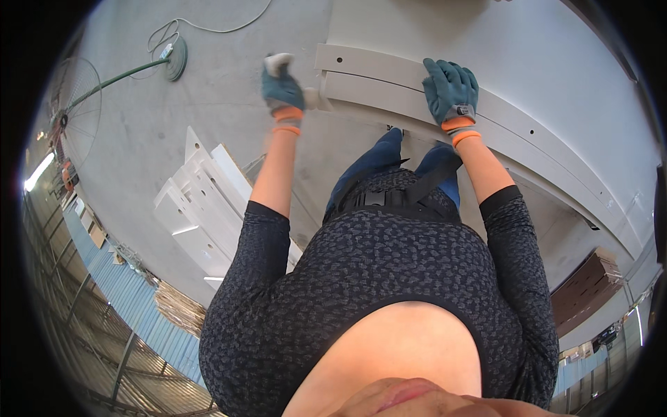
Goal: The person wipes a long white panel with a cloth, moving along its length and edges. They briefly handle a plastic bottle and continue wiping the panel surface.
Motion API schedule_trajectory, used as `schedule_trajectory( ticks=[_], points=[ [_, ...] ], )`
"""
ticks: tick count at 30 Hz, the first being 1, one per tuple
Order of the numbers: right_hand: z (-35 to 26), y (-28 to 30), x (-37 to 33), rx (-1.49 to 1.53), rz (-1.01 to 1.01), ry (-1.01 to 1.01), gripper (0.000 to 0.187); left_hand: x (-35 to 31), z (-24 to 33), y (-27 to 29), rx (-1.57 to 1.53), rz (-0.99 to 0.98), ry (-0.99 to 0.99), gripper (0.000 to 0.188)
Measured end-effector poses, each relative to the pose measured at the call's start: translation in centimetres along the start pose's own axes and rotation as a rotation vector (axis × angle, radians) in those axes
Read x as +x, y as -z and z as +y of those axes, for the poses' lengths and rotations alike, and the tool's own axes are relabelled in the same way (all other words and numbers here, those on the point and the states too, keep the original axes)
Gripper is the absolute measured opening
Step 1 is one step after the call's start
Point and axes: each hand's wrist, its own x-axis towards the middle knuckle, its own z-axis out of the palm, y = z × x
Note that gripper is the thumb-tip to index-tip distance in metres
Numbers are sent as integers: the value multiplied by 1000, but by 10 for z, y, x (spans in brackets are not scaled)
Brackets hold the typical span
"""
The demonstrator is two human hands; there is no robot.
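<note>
Both of my hands wear blue-green work gloves with orange cuffs. My left hand point(282, 89) is closed around a white wad that looks like a rag point(278, 64), raised just off the left end of a long white board. Motion blurs that hand and the wad. My right hand point(451, 92) rests on the long white board point(382, 66), fingers bent over its far edge; the fingertips are partly hidden. Small dark holes and a lengthwise groove mark this board, which runs from in front of me toward the right.
A large white panel point(528, 62) lies beyond the board. White panels with holes point(201, 201) are stacked at left. A pedestal fan point(139, 73) with a round base and cord stands at far left. Brown boards point(587, 288) are piled at right.
</note>
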Motion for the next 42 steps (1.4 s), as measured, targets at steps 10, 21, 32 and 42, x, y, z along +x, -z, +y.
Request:
schedule_trajectory(
  ticks=[10,21,32,42],
  points=[
    [-4,5,5,33,7,16,38,-63,18,-27,282,-415,90,50],
    [6,-8,-4,28,53,-13,38,83,93,-47,-271,-214,184,28],
    [56,71,-60,111,345,-219,47,-24,181,-156,247,-677,-600,67],
    [203,162,-229,-493,272,-795,66,-120,243,-199,228,-771,-763,80]
  ],
)
